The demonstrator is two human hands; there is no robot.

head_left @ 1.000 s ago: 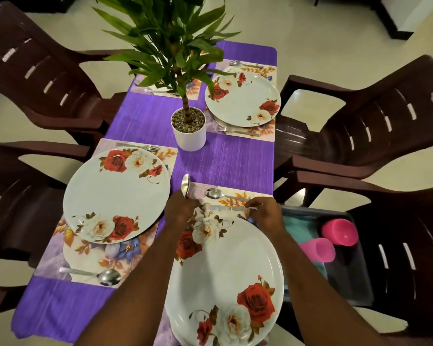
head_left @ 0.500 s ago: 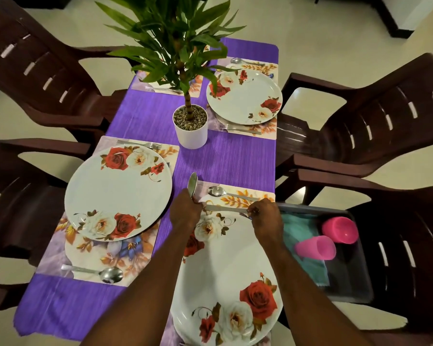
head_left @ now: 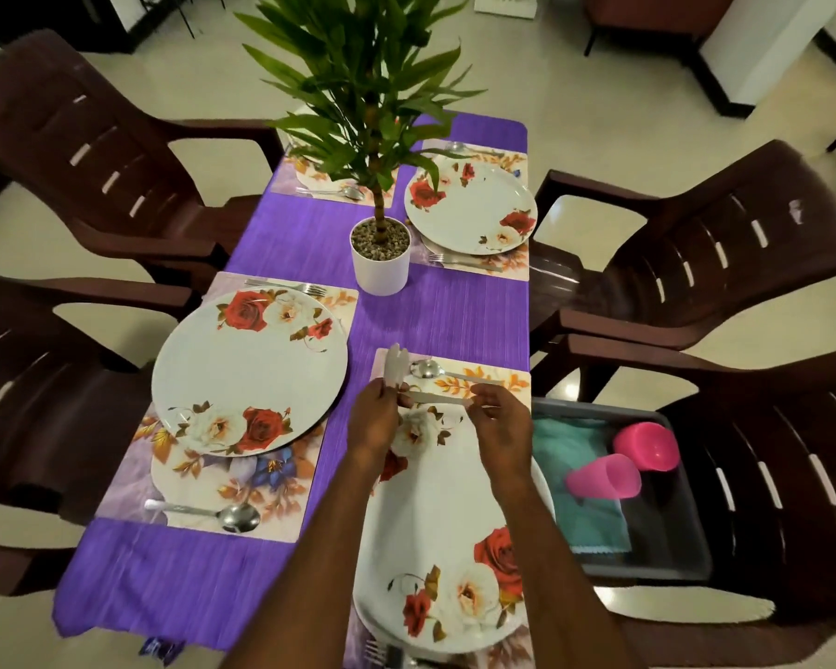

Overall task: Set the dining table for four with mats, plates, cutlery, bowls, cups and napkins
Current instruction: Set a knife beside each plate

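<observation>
Left hand (head_left: pixel 375 420) grips blurred upright cutlery (head_left: pixel 397 366); right hand (head_left: pixel 500 427) pinches a knife (head_left: pixel 438 397) above the near plate (head_left: pixel 447 548).

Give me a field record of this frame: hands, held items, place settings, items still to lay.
left hand: grips blurred cutlery raised above the near right mat
right hand: pinches a thin utensil handle
spoon: lies on that mat
plates: three visible, near left plate largest in view
pink cups: two in the grey bin on the right chair
teal cloth: in the bin
</observation>
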